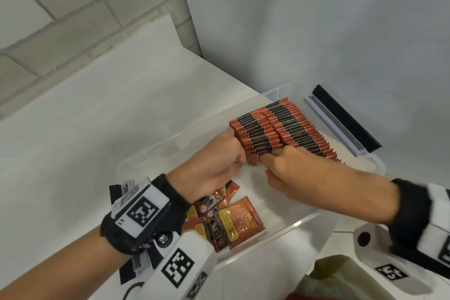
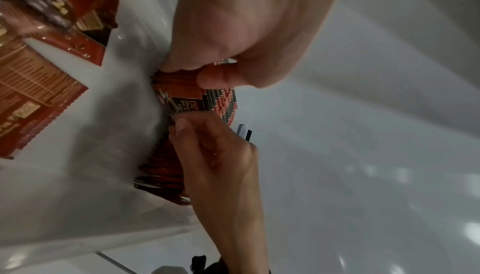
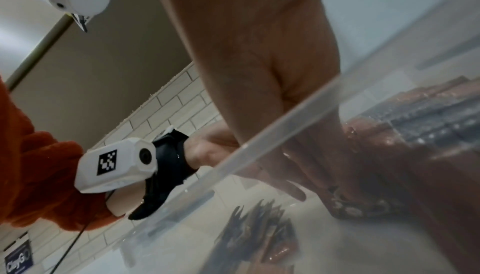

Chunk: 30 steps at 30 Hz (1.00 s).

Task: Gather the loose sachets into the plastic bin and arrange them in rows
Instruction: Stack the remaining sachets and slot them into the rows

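Left hand (image 1: 219,163): our fingers curl round the near end of the standing rows (image 1: 275,129).
Right hand (image 1: 289,168): pinches the front sachet (image 2: 179,98) — upright.
Rows: run away from us along the plastic bin (image 1: 136,163).
Loose sachets (image 1: 231,219): flat under our left wrist — nearer that hand.
Counter (image 1: 85,117): carries the bin.

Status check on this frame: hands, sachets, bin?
Left hand and right hand both pinching near end of sachet row. Loose sachets still flat in bin. Nothing in the way.

"2X" stands on a loose sachet (image 1: 225,241); "ClayG" on a blue wall sign (image 3: 18,257).
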{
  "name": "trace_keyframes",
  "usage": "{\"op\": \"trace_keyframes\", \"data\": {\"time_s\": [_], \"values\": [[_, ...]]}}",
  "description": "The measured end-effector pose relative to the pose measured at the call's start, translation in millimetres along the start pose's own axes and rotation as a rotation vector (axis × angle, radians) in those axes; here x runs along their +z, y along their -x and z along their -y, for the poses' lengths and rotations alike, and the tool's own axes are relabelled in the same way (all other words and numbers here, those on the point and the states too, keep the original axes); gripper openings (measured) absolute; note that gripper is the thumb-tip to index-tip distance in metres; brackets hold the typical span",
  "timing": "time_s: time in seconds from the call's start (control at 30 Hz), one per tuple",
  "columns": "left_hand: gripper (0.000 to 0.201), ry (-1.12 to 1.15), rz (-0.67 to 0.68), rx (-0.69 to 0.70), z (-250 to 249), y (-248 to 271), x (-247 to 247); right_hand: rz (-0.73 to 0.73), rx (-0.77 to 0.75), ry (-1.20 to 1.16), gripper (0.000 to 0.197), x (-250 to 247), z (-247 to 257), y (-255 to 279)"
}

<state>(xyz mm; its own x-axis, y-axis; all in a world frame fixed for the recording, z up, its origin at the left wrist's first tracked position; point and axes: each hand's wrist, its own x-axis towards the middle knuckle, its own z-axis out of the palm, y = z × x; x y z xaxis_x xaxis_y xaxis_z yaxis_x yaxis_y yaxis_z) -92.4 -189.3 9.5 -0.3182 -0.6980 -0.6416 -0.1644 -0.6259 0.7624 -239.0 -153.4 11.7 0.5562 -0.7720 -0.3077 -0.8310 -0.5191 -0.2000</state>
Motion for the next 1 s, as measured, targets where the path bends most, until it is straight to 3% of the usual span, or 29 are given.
{"op": "trace_keyframes", "data": {"time_s": [0.2,0.37,0.8,0.9,1.0], "values": [[0.045,0.124,-0.056,-0.022,2,1,3,-0.044,0.131,-0.063,0.026,1,-1,-1],[0.052,0.159,0.025,-0.113,15,0,8,-0.075,0.122,-0.065,0.025,0,-1,1],[0.05,0.206,-0.055,-0.093,7,9,16,-0.077,0.139,-0.115,0.026,3,-3,0],[0.047,0.19,0.022,-0.095,7,11,17,-0.069,0.145,-0.117,0.027,2,-3,1],[0.045,0.222,0.017,-0.07,1,9,16,-0.062,0.147,-0.129,0.027,3,-3,0]]}}
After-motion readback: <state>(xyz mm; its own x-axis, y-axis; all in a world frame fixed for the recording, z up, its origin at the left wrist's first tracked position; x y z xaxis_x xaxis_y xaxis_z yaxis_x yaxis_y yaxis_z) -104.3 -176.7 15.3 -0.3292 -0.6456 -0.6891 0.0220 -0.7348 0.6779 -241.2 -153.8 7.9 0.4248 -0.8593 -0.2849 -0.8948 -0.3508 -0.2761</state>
